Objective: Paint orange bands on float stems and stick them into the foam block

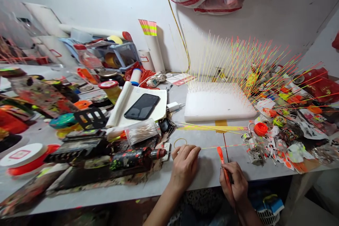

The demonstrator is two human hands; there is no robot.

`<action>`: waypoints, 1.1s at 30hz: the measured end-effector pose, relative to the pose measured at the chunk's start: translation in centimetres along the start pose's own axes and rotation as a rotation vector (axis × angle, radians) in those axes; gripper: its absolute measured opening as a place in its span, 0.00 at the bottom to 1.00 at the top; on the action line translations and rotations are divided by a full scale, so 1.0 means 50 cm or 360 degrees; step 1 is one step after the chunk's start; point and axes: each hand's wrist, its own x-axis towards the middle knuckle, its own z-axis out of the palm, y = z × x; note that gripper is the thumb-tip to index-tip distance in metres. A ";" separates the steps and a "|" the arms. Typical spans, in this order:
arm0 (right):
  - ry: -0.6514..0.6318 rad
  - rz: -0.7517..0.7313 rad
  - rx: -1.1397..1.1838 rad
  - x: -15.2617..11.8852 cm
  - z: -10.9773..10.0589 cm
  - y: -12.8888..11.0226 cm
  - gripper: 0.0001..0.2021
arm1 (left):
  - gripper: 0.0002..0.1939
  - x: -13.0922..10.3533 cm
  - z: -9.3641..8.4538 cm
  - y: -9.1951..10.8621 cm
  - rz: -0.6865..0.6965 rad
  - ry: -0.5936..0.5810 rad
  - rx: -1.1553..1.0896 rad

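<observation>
My left hand is closed on a thin stick, fingers pressed together near the tip of a paint-spattered rotary tool. The stick runs level to the right, banded in green and red towards its far end. My right hand grips a brush with an orange-coated handle. The orange brush tip points up and lies at or just beside the stick; contact is hard to tell. Behind the hands, more yellow sticks lie flat in front of a white foam block.
Many thin painted sticks stand up from the foam. Paint pots and stained scraps crowd the right. To the left are a phone on a notebook, a bag of cotton swabs and jars. The table's front edge is near my forearms.
</observation>
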 end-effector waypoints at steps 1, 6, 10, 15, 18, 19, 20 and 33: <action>-0.0006 -0.0001 -0.0021 -0.001 0.002 0.001 0.10 | 0.08 0.000 0.000 0.000 -0.0003 0.0001 -0.0002; -0.0033 -0.0013 -0.0065 -0.001 0.005 0.005 0.09 | 0.08 -0.001 0.000 0.001 -0.0022 -0.0012 -0.0016; -0.0025 -0.0018 -0.0068 0.000 0.005 0.005 0.09 | 0.08 -0.003 0.002 0.001 -0.0019 0.0015 -0.0030; -0.0047 0.0014 -0.0035 -0.005 -0.004 0.003 0.09 | 0.08 -0.005 0.004 -0.002 -0.0029 0.0022 -0.0040; -0.0039 0.0011 0.0028 -0.009 -0.007 0.001 0.10 | 0.09 -0.006 0.004 -0.003 -0.0027 0.0032 -0.0048; -0.0032 -0.0005 0.0054 -0.010 -0.007 0.000 0.10 | 0.09 -0.006 0.004 -0.003 -0.0026 0.0038 -0.0050; -0.0026 -0.0026 0.0077 -0.011 -0.007 0.000 0.11 | 0.09 -0.006 0.005 -0.003 -0.0026 0.0044 -0.0050; -0.0046 -0.0074 0.0099 -0.007 0.032 -0.029 0.10 | 0.10 -0.009 0.004 -0.002 -0.0046 0.0082 -0.0033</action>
